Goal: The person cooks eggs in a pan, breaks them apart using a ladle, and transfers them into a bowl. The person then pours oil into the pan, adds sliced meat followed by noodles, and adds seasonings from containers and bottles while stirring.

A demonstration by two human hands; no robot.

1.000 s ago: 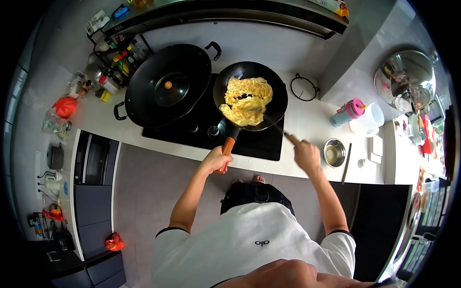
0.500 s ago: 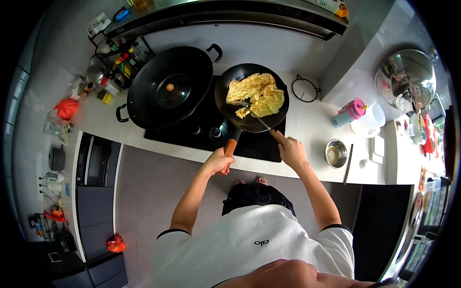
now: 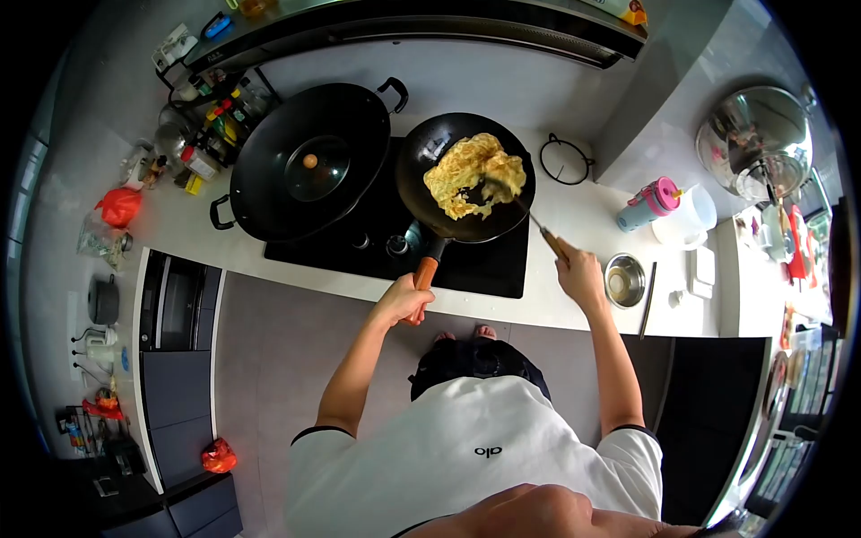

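My left hand [image 3: 404, 299] is closed around the orange-brown handle [image 3: 425, 276] of a black frying pan [image 3: 421, 193] on the cooktop. Inside the pan lies a yellow, browned fried egg [image 3: 457, 170], broken and folded, with a gap near its lower middle. In my right hand [image 3: 581, 276] is a spatula [image 3: 538, 222], gripped by its wooden handle. Its working end reaches into the right part of the egg, where motion blurs it and the egg partly hides it.
Left of the pan sits a large black wok [image 3: 256, 152] with a knobbed round glass piece in it. To the right are a wire ring [image 3: 567, 179], a pink-lidded cup [image 3: 650, 202], a steel bowl [image 3: 625, 281] and a dark stick [image 3: 647, 300]. Bottles [image 3: 220, 125] crowd the left wall.
My right hand has moved right and slightly up with the spatula. The egg's right side is now bunched up, and a gap shows below. My left hand keeps hold of the handle.
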